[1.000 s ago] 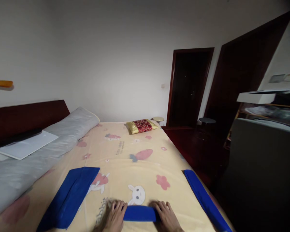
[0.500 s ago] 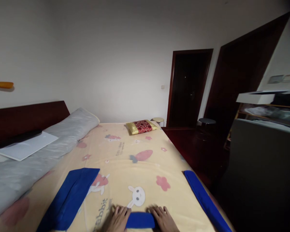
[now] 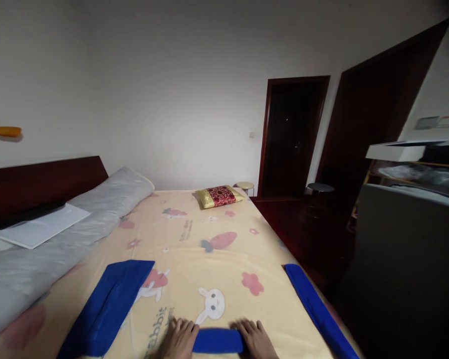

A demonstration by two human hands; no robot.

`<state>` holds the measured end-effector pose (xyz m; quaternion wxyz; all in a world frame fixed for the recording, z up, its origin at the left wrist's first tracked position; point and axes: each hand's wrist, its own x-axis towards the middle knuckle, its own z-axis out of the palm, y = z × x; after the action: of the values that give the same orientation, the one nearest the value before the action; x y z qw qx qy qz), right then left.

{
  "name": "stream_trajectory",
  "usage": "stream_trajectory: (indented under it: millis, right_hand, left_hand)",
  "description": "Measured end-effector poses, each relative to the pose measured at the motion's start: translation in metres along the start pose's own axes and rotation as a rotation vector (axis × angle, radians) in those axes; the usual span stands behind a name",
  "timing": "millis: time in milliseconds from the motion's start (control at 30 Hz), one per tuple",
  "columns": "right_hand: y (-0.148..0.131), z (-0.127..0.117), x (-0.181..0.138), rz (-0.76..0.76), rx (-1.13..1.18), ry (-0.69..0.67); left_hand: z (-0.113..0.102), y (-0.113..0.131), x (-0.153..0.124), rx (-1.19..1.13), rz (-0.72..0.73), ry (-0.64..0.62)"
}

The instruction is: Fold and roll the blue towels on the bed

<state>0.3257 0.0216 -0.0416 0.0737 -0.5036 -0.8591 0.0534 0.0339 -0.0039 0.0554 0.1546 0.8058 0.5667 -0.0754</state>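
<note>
At the bottom edge of the head view my left hand (image 3: 178, 339) and my right hand (image 3: 256, 339) lie on the bed, one at each end of a small folded blue cloth (image 3: 217, 340). Both hands have their fingers stretched forward and laid over the cloth's ends, pressing on it. A larger folded blue cloth (image 3: 110, 304) lies to the left on the yellow cartoon-print bedsheet (image 3: 209, 249). A long blue strip (image 3: 316, 309) runs along the bed's right edge.
A grey plastic-wrapped bolster (image 3: 78, 219) with a white flat board (image 3: 37, 227) lies along the dark headboard at left. A red and gold pillow (image 3: 219, 195) sits at the far end. Two stools, a dark doorway (image 3: 294, 137) and a grey cabinet (image 3: 407, 259) stand on the right.
My hands and the small blue cloth have shifted slightly toward me and lower in view. The cloth looks a little narrower between the hands. Nothing else has moved.
</note>
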Motion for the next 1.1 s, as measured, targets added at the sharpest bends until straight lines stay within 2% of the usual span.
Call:
stream_trajectory:
  millis: [467, 800, 1100]
  right_hand:
    - [-0.003, -0.013, -0.001, -0.007, 0.024, -0.053]
    - [-0.011, -0.032, -0.002, 0.070, 0.083, -0.154]
    - [-0.014, -0.035, -0.004, 0.071, 0.088, -0.136]
  left_hand:
    - [0.009, -0.008, 0.003, 0.039, -0.011, 0.038]
    - [0.002, -0.005, 0.000, 0.011, -0.015, -0.003]
    - [0.000, -0.003, -0.002, 0.009, -0.028, -0.007]
